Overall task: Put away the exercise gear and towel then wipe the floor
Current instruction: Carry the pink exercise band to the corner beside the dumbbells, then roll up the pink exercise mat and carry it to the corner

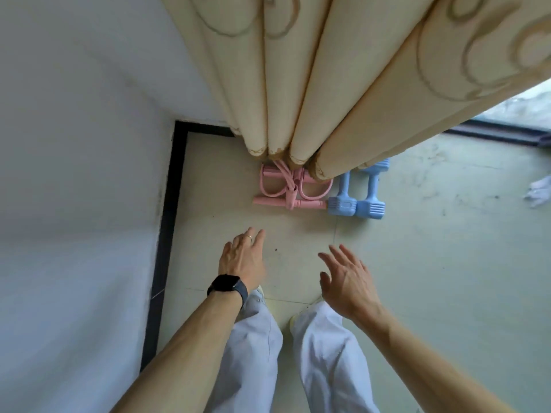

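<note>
Head view, looking down into a corner of the room. We see the left hand and the right hand both stretched forward above the floor, fingers spread and each grip released, holding nothing. The left wrist carries a dark watch, and a ring shows on one finger of that hand. Below the hands we note pale trouser legs and the toes of light shoes.

The exercise gear lies on the floor ahead of the hands, well apart from them and close under the hem of the cream curtain. On the left is a pink pull-rope exerciser, its bar handle nearest us and its loops and far bar partly hidden by the curtain folds. Just beside it on the right lie two blue dumbbells, side by side and touching or nearly so, their near heads pointing toward us and their far ends partly under the curtain.

A black skirting strip runs along the foot of the white wall at left and turns along the back of the corner. At the right edge a small pale object lies on the floor; we cannot tell what it is.
</note>
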Demonstrator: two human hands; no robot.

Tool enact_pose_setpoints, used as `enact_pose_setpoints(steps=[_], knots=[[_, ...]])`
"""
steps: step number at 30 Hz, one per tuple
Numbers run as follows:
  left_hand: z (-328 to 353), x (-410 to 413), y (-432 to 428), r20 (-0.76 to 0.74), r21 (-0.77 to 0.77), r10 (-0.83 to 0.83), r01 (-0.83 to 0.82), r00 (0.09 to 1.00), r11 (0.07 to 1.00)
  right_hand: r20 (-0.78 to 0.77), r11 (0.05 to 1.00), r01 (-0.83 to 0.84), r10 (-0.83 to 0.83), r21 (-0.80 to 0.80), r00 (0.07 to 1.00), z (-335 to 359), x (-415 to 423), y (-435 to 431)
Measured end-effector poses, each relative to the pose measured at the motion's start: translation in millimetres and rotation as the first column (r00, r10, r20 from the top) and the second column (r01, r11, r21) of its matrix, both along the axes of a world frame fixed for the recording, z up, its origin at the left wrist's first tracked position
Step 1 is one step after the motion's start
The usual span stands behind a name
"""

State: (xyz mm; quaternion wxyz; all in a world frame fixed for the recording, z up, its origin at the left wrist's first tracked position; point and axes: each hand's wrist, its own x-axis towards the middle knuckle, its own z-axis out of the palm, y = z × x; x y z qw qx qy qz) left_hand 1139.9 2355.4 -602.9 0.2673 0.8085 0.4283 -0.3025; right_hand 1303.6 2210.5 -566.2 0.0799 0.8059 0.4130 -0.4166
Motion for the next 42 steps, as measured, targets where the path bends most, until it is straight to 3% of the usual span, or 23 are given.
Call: enact_pose_setpoints(steps=[5, 12, 17, 24, 28, 34, 37, 42], knots=[[160, 0, 4, 0.104, 0.008, 0.047, -0.048, 0.993, 0.999, 0.051, 0.989, 0.015, -0.023, 0.148, 0.998, 172, -5, 3], [336, -23, 16, 0.261, 0.103, 0.155, -0.187, 0.953, 0.977, 0.156, 0.934, -0.124, 0.075, 0.335, 0.985, 361, -12, 23], [420, -47, 21, 0.359, 0.205, 0.184, -0.270, 0.915, 0.941, 0.115, 0.843, -0.129, 0.080, 0.522, 0.990, 438, -14, 45], [494, -74, 3, 0.379, 0.417, 0.290, -0.442, 0.879, 0.795, 0.111, 0.699, -0.330, 0.340, 0.634, 0.934, 488, -14, 85], [530, -76, -35, 0.413, 0.487, 0.464, -0.621, 0.783, 0.614, 0.148, 0.536, -0.490, 0.558, 0.687, 0.817, 520, -10, 105], [571, -77, -146, 0.467, 0.515, 0.718, -0.819, 0.516, 0.254, 0.190, 0.271, -0.630, 0.803, 0.728, 0.564, 555, -22, 95], [592, -86, -220, 0.458, 0.550, 0.798, -0.830, 0.392, 0.092, 0.197, 0.133, -0.622, 0.880, 0.772, 0.432, 570, -52, 69], [627, -105, -391, 0.454, 0.612, 0.885, -0.759, 0.107, -0.223, 0.233, -0.147, -0.536, 0.968, 0.831, 0.097, 597, -132, -36]])
